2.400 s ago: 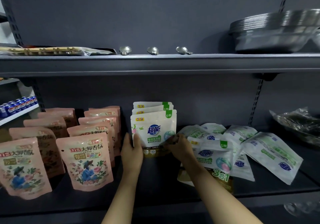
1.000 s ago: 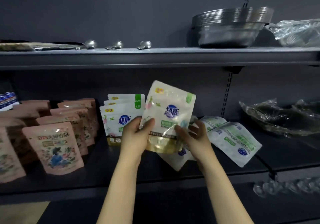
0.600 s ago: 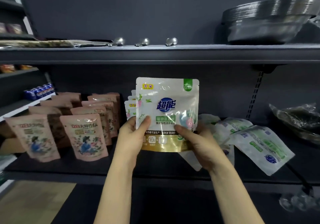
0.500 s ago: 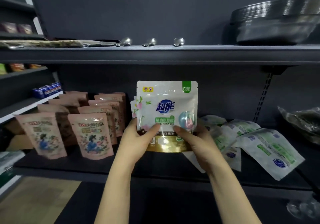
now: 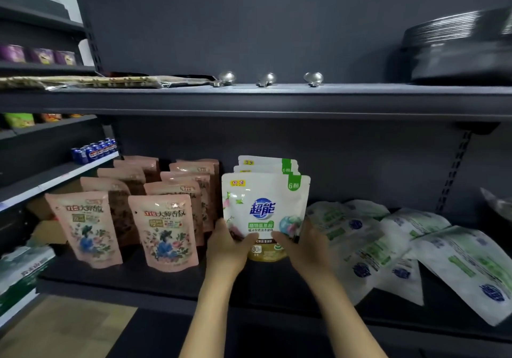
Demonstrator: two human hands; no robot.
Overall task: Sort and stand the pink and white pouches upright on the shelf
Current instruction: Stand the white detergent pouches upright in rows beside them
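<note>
Gripping the front white pouch (image 5: 265,208) upright, left hand (image 5: 227,249) and right hand (image 5: 304,246).
Both hands hide its lower corners; the rear white pouches (image 5: 267,163) show only their tops.

Bare dark shelf (image 5: 166,283) runs along the front edge, at 6 o'clock from the upright white pouch (image 5: 264,213) — open room there for both forearms. At 9 o'clock of that pouch the pink pouches (image 5: 163,230) stand in two rows, just beside the left hand (image 5: 227,249), leaving only a narrow gap. At 3 o'clock a heap of flat white pouches (image 5: 388,249) lies against the right hand (image 5: 307,249) and fills the shelf to the right. At 12 o'clock more white pouches (image 5: 267,165) stand close behind — above them, clear air up to the upper shelf (image 5: 277,100).
</note>
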